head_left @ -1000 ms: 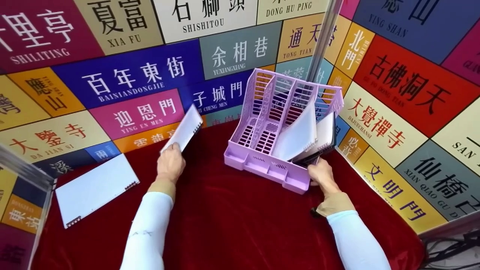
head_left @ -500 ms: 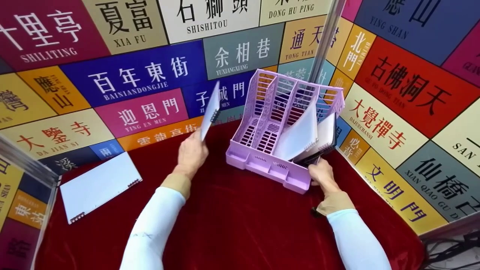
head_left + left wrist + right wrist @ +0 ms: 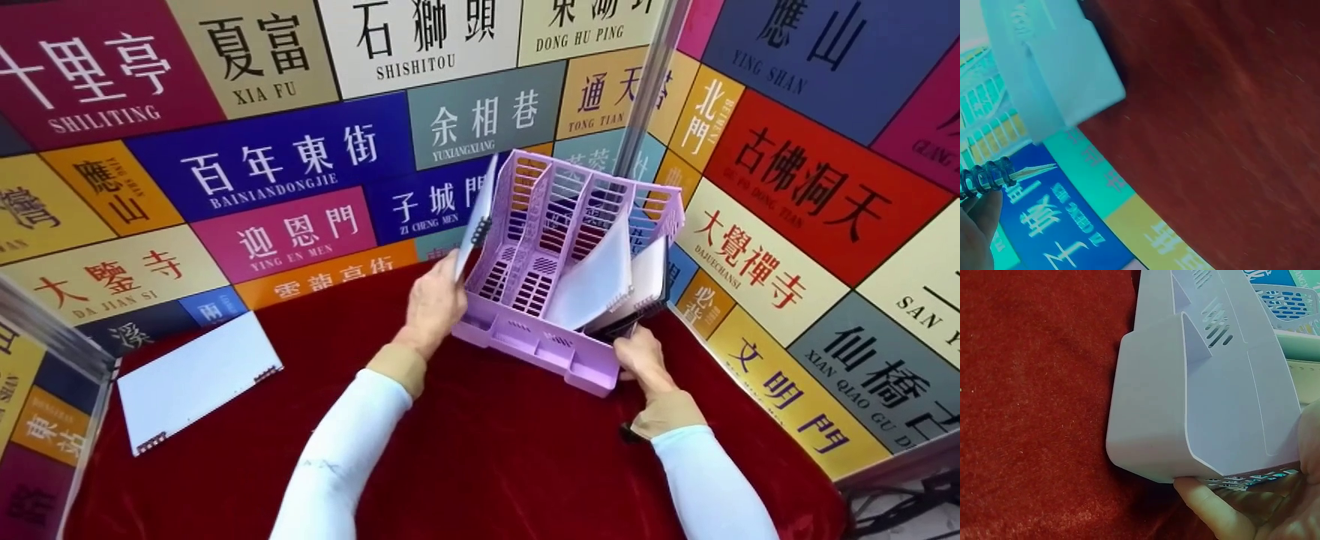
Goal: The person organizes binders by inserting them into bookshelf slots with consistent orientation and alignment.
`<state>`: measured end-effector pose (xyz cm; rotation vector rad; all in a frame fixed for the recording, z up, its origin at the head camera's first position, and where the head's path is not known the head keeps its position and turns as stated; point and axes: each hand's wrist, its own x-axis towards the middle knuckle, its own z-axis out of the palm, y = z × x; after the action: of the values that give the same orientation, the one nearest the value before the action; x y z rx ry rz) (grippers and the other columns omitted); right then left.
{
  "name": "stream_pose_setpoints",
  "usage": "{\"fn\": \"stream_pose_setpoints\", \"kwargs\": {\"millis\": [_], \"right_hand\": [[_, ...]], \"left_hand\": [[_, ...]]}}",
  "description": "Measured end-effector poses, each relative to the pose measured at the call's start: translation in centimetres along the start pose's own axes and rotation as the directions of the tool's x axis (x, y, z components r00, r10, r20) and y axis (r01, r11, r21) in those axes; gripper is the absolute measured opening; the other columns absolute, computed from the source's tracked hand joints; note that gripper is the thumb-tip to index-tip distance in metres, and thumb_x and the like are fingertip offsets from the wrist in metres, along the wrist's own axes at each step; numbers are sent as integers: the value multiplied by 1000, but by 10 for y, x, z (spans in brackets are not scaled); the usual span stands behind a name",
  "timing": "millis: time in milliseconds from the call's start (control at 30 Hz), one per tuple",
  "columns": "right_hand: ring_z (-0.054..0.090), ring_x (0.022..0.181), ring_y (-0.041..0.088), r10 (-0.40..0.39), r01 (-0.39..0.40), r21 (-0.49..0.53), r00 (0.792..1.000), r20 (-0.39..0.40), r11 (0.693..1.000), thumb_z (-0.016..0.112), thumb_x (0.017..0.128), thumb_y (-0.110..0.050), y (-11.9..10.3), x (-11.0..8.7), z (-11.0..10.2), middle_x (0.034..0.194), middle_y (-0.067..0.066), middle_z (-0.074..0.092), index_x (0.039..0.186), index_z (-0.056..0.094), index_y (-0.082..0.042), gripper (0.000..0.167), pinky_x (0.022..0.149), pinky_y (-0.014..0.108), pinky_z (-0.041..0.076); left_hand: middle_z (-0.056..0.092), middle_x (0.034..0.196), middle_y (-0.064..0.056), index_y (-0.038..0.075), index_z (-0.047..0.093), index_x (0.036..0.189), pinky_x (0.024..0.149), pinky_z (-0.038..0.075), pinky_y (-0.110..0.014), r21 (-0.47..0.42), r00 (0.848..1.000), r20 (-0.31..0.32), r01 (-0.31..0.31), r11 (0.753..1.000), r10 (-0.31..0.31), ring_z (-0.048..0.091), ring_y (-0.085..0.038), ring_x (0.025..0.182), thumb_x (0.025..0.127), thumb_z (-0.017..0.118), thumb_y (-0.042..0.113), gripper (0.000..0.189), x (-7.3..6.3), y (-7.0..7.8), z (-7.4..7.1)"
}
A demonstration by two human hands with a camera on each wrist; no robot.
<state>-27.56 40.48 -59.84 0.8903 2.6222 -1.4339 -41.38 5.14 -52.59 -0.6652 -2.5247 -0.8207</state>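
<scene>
A purple desktop file rack (image 3: 540, 346) with slotted compartments stands on the red cloth. My right hand (image 3: 641, 356) grips its front right corner; in the right wrist view the fingers (image 3: 1213, 509) bend under the edge. My left hand (image 3: 436, 304) holds a thin white spiral notebook (image 3: 475, 221) upright at the rack's left side, where it overlaps the rack's edge in the head view. The notebook's black coil shows in the left wrist view. Inside the rack's right compartments lean a white spiral notebook (image 3: 594, 279) and a dark-edged notebook (image 3: 649, 283).
Another white spiral notebook (image 3: 196, 382) lies flat on the red velvet cloth (image 3: 480, 457) at the left. Colourful sign-printed wall panels (image 3: 300, 157) close off the back and right, with a metal corner post (image 3: 645, 90). Dark cables (image 3: 911, 499) lie at the lower right.
My left hand has carried its notebook rightward to the rack's left side, turning it from slanted to nearly edge-on. The right hand has stayed at the rack's corner.
</scene>
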Motion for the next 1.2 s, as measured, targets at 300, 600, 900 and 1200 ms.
{"fn": "stream_pose_setpoints", "kwargs": {"millis": [300,600,900,1200], "right_hand": [[79,84,30,14,-14,12,1000,2,1000,48,101,-15,7,-3,-4,126,32,71,143,60,2,46,69,48,72],[76,80,26,21,-22,41,1000,11,999,47,101,-14,8,-4,2,115,24,70,141,60,4,46,69,48,72],[76,85,27,23,-23,44,1000,-7,999,47,102,-14,3,-8,0,118,25,71,143,60,2,46,72,48,72],[78,86,31,18,-18,40,1000,-8,999,49,101,-14,-2,-7,-1,127,31,70,143,60,1,46,69,47,72]], "left_hand": [[77,144,-14,5,58,159,97,70,-44,-72,997,21,-68,995,70,83,-35,111,106,66,8,54,11,49,26],[76,147,-14,4,61,156,109,66,-44,-89,996,-13,-94,992,93,81,-37,123,105,68,10,52,15,74,56],[74,150,-14,6,62,156,110,65,-45,-114,993,-63,-102,988,96,79,-38,127,111,64,17,47,29,92,54],[79,143,-12,9,62,157,105,67,-45,-121,998,-38,-53,991,49,81,-35,120,111,64,18,47,33,88,70]]}}
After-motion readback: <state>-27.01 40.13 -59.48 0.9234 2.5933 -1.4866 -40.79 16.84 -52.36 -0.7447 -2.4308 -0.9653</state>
